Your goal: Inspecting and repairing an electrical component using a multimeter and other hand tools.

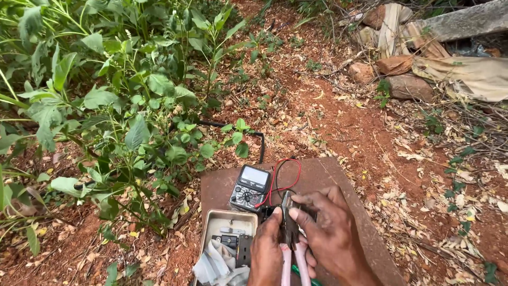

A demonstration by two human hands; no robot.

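Both hands meet at about 6 o'clock in the view, over a flat rust-brown slab that lies on red earth strewn with dry leaves. The left hand has its fingers curled and closed around a pair of pink-handled metal pliers, thumb pointing up along the tool's dark head. The right hand folds over the same pliers from the 3 o'clock side, its forefinger pressed down on the pliers' top; what, if anything, sits in the pliers' nose is hidden by the fingers. The pink handles run down toward 6 o'clock between the two wrists.

Just at 11 o'clock from the hands, a small dark digital multimeter with a grey screen lies on the slab, tilted slightly. A thin red lead loops from it toward the hands, with a black lead beside it.

At 9 o'clock from the left hand, touching the slab's edge, stands an open beige rectangular tin holding small dark parts and a pale crumpled cloth.

Green leafy plants fill the 9 to 12 o'clock side. At 1 to 2 o'clock lie brown stones and a tan sheet.
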